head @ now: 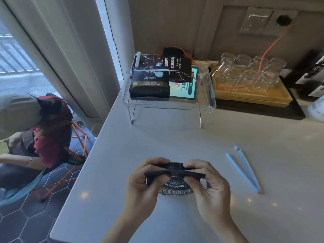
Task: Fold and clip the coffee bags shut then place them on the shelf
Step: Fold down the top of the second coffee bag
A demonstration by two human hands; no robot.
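the coffee bag sits on the counter, pinched between your left hand and right hand, top rolled over. let go to reach the open clip off to your right and the fold likely springs back; keep one hand pinching.

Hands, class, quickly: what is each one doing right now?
Left hand: closed on the coffee bag, pinching its folded top.
Right hand: closed on the same bag's top, other end.
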